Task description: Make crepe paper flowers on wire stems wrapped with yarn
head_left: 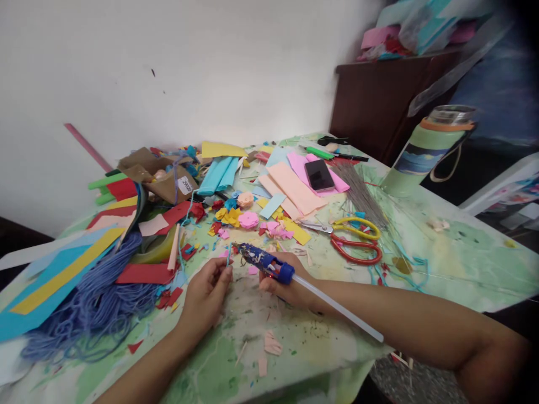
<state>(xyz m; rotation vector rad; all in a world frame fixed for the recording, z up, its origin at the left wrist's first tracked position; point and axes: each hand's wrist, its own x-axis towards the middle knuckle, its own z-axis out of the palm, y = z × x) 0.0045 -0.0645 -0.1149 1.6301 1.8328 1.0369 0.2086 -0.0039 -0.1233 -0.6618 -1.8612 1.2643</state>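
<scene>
- Tablecloth first, green and pale and blotchy [210,373], and right at the near edge lie peach paper scraps [272,343].
- Just beyond, the action: left hand [208,294], thumb and fingers pinched on a thin blue strand [229,257], its end standing up over the tabletop.
- Opposite it, the right hand [297,286] is wrapped round a blue glue gun [259,259], red light glowing, white glue stick [337,307] poking out behind. Trigger finger? Hidden, can't tell.
- Nozzle and strand nearly meet; contact too close to call. It looks like gluing at the strand's tip, and that calls for a steady pinch, a small dab and fingertips clear of the nozzle.
- Out left, a heap of blue yarn [105,306] sprawls beside coloured paper strips [69,272].
- Past the hands, crumpled paper flowers [248,220] crowd the middle, with open scissors [336,230] to their right.
- Farther on, a phone [319,175] rests on pink paper [298,161], near a fan of thin wires [360,191].
- Green bottle [415,148] upright at the right; behind everything, dark cabinet [374,101] and plain white wall [210,73].
</scene>
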